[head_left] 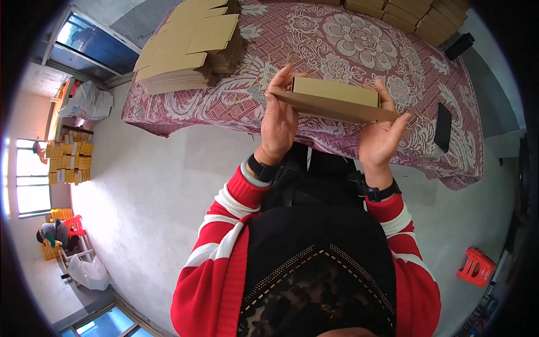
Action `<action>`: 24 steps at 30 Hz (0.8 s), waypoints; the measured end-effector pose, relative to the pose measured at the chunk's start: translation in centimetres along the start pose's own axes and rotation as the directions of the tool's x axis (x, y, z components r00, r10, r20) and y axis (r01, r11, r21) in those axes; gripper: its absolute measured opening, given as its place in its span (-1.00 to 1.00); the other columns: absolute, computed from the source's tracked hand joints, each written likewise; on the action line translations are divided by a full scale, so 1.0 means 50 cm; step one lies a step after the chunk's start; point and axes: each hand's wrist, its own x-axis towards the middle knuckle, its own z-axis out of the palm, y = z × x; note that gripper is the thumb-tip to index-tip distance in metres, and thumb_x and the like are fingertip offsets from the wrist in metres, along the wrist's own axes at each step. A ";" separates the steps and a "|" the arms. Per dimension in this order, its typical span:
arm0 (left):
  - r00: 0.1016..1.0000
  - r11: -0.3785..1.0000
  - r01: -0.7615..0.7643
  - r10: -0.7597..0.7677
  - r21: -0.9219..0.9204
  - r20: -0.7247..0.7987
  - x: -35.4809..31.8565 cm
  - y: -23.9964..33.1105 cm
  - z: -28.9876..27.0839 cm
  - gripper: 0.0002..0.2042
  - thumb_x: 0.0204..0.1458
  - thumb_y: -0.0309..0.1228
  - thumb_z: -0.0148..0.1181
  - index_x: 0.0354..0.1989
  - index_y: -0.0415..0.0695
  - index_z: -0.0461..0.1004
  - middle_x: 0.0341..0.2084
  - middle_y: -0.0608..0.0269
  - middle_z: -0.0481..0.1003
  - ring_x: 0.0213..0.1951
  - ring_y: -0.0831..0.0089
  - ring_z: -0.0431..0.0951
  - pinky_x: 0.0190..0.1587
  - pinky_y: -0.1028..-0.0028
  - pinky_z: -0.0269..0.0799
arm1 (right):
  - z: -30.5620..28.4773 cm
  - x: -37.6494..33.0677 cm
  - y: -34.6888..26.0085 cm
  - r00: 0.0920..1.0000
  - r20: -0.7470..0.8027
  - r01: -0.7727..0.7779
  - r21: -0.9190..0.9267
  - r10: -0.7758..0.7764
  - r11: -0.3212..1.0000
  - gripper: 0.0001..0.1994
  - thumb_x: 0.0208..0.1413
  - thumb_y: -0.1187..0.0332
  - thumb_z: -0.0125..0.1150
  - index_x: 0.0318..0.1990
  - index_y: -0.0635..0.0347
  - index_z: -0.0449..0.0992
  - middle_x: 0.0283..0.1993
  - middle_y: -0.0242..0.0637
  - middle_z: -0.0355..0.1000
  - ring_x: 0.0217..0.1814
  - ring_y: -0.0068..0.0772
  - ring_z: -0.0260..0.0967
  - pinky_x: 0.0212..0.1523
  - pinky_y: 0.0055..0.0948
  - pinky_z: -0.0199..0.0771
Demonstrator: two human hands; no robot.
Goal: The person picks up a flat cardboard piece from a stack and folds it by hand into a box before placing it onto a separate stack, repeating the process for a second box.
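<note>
Between my two hands a small brown cardboard box (336,91) is held up over the near edge of the table, with a flat brown panel along its near side. My left hand (279,121) grips its left end, thumb on the near panel and fingers behind. At the right end, my right hand (383,135) holds it the same way, with the thumb at the panel's corner. To the far left on the table lies a thick stack of flat, unfolded cardboard blanks (191,42).
A red-and-white patterned cloth (264,50) covers the table. Finished brown boxes (401,14) are piled at its far right edge, near a black cylindrical object (460,46). A dark phone (443,127) lies at right. Red stools (476,267) stand on the floor; another person (55,233) sits far left.
</note>
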 end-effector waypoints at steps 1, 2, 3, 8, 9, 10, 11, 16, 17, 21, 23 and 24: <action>1.000 0.998 0.012 -0.013 -0.068 -0.008 -0.004 0.001 -0.002 -0.29 0.34 0.18 -0.48 0.41 -0.17 0.04 0.22 0.04 0.29 0.28 0.23 0.25 0.35 0.19 0.09 | 0.002 -0.004 -0.004 1.000 -0.001 -0.005 0.001 0.005 1.000 -0.08 0.26 -0.42 -0.51 0.37 0.28 0.20 0.25 -0.08 0.33 0.35 -0.20 0.20 0.40 -0.16 0.02; 1.000 0.998 0.015 -0.016 -0.067 -0.012 -0.009 0.002 -0.004 -0.29 0.34 0.18 -0.48 0.41 -0.17 0.04 0.22 0.04 0.29 0.28 0.23 0.25 0.35 0.19 0.09 | 0.005 -0.007 -0.008 1.000 -0.013 -0.020 0.000 0.020 1.000 -0.09 0.27 -0.41 -0.49 0.38 0.27 0.20 0.25 -0.09 0.34 0.34 -0.21 0.21 0.39 -0.16 0.05; 0.999 0.997 0.030 -0.031 -0.068 -0.015 -0.014 0.002 -0.007 -0.30 0.35 0.16 -0.46 0.41 -0.18 0.04 0.21 0.04 0.29 0.28 0.24 0.26 0.36 0.20 0.08 | 0.008 -0.009 -0.011 0.999 -0.025 -0.036 0.000 0.036 0.999 -0.10 0.27 -0.41 -0.46 0.38 0.26 0.19 0.25 -0.09 0.34 0.33 -0.22 0.22 0.38 -0.16 0.08; 0.997 0.997 0.045 -0.049 -0.070 -0.067 -0.020 0.003 0.018 -0.34 0.37 0.11 -0.42 0.37 -0.21 0.09 0.19 0.05 0.32 0.25 0.25 0.28 0.36 0.22 0.06 | 0.015 -0.024 -0.014 0.988 -0.150 -0.019 -0.015 0.017 1.000 -0.18 0.31 -0.35 -0.38 0.36 0.25 0.20 0.22 -0.12 0.35 0.31 -0.24 0.25 0.33 -0.17 0.17; 0.995 0.997 0.031 -0.037 -0.066 -0.089 -0.019 0.001 0.023 -0.34 0.37 0.11 -0.42 0.36 -0.21 0.10 0.18 0.05 0.32 0.24 0.25 0.29 0.36 0.22 0.07 | 0.016 -0.025 -0.009 0.987 -0.157 -0.022 -0.018 0.019 1.000 -0.18 0.31 -0.35 -0.38 0.36 0.25 0.20 0.22 -0.12 0.35 0.31 -0.24 0.25 0.33 -0.17 0.17; 0.995 0.997 0.034 -0.040 -0.069 -0.090 -0.019 -0.001 0.022 -0.34 0.37 0.11 -0.42 0.36 -0.21 0.10 0.18 0.05 0.32 0.24 0.25 0.29 0.36 0.22 0.07 | 0.014 -0.026 0.000 0.984 -0.174 0.027 0.002 -0.026 1.000 -0.19 0.32 -0.34 -0.38 0.35 0.25 0.22 0.21 -0.13 0.36 0.30 -0.25 0.25 0.32 -0.17 0.17; 0.995 0.996 0.005 -0.014 -0.094 -0.097 -0.017 -0.002 0.020 -0.34 0.37 0.11 -0.45 0.34 -0.22 0.14 0.18 0.05 0.32 0.23 0.26 0.30 0.35 0.23 0.08 | 0.015 -0.027 0.007 0.979 -0.193 0.077 0.020 -0.071 0.997 -0.20 0.32 -0.33 -0.38 0.33 0.25 0.24 0.20 -0.13 0.36 0.30 -0.26 0.26 0.32 -0.18 0.17; 0.988 0.992 0.036 -0.053 -0.119 -0.145 -0.012 0.010 0.028 -0.33 0.37 0.13 -0.51 0.21 -0.24 0.27 0.16 0.03 0.33 0.20 0.28 0.32 0.33 0.24 0.10 | -0.001 -0.031 -0.011 0.980 -0.179 0.089 0.001 -0.087 0.996 -0.27 0.34 -0.30 -0.38 0.16 0.23 0.37 0.22 -0.09 0.35 0.26 -0.24 0.28 0.31 -0.20 0.17; 0.982 0.991 0.079 -0.095 -0.107 -0.162 -0.012 0.013 0.030 -0.33 0.37 0.13 -0.52 0.16 -0.24 0.30 0.16 0.02 0.33 0.19 0.29 0.32 0.32 0.24 0.11 | -0.003 -0.030 -0.010 0.980 -0.181 0.088 0.001 -0.087 0.996 -0.27 0.34 -0.30 -0.38 0.16 0.23 0.37 0.22 -0.09 0.35 0.26 -0.24 0.28 0.31 -0.20 0.17; 0.989 0.991 0.079 -0.092 -0.111 -0.115 -0.005 0.011 0.019 -0.35 0.37 0.12 -0.50 0.10 -0.23 0.33 0.13 0.02 0.34 0.17 0.29 0.35 0.30 0.24 0.13 | -0.015 -0.020 -0.004 0.985 -0.175 0.021 0.086 -0.006 0.996 -0.29 0.36 -0.28 -0.39 0.08 0.25 0.40 0.24 -0.04 0.34 0.25 -0.22 0.28 0.30 -0.21 0.16; 0.992 0.990 0.082 -0.092 -0.111 -0.084 -0.003 0.009 0.003 -0.37 0.38 0.11 -0.46 0.11 -0.23 0.32 0.13 0.03 0.35 0.16 0.30 0.36 0.29 0.25 0.15 | -0.027 -0.015 -0.008 0.999 -0.052 0.011 0.089 -0.007 0.996 -0.31 0.39 -0.23 -0.40 0.11 0.27 0.39 0.22 -0.03 0.35 0.24 -0.21 0.28 0.32 -0.19 0.15; 0.995 0.990 0.084 -0.091 -0.112 -0.052 -0.004 0.008 -0.005 -0.39 0.38 0.09 -0.43 0.13 -0.23 0.32 0.12 0.04 0.35 0.15 0.31 0.36 0.28 0.26 0.16 | -0.029 -0.013 -0.010 1.000 0.010 0.006 0.091 -0.007 0.996 -0.32 0.40 -0.20 -0.41 0.12 0.29 0.38 0.21 -0.02 0.36 0.24 -0.21 0.28 0.33 -0.19 0.14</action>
